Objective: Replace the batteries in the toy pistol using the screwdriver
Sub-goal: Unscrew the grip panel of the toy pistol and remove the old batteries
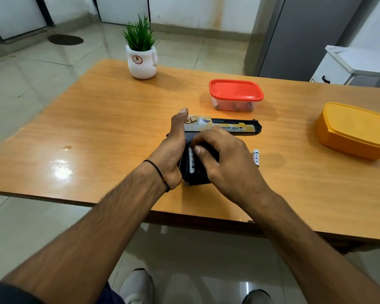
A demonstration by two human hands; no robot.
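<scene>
The black toy pistol (235,127) with a yellow and white label lies on its side on the wooden table (97,119), barrel pointing right and grip toward me. My left hand (173,148) grips the left side of the pistol's grip, thumb stretched up along the rear of the slide. My right hand (224,159) covers the grip from the right, its curled fingers and thumb pressing into the open battery compartment. One white battery (191,160) shows inside the compartment. A second white battery (256,157) lies loose on the table to the right. No screwdriver is visible.
A clear box with a red lid (236,94) stands behind the pistol. An orange lidded box (355,130) sits at the right edge. A white pot with a green plant (142,55) stands at the far side. The table's front edge is just below my wrists.
</scene>
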